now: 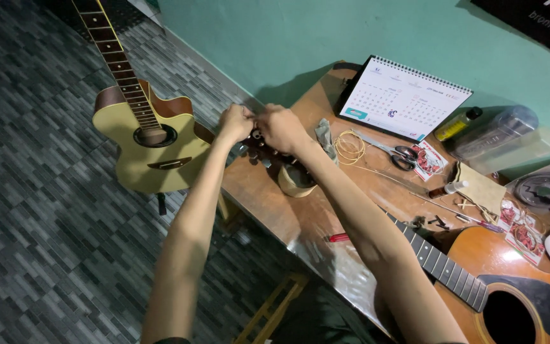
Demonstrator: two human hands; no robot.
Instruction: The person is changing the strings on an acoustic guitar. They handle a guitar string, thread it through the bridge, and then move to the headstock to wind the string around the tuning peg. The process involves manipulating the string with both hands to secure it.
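Hands meet at the headstock [263, 148] of an acoustic guitar [479, 280] lying across a wooden workbench [300, 223], near the upper middle of the frame. The left hand [235, 122] is closed in a pinch at the tuning pegs, though what its fingers grip is too small to tell; the right hand [281, 129] curls over the headstock beside it, apparently steadying it. The neck rests on a round tan support [295, 181], which seems to lift the headstock clear of the bench so both hands can reach around it. The guitar's body fills the lower right corner.

Right of the hands lie a coil of string [349, 147], scissors [393, 151] and opened string packets [428, 160], close enough to reach. A desk calendar [405, 97] stands against the teal wall, with a yellow bottle [456, 123] beside it. At upper left, a second, pale yellow guitar [151, 143] stands on the tiled floor.
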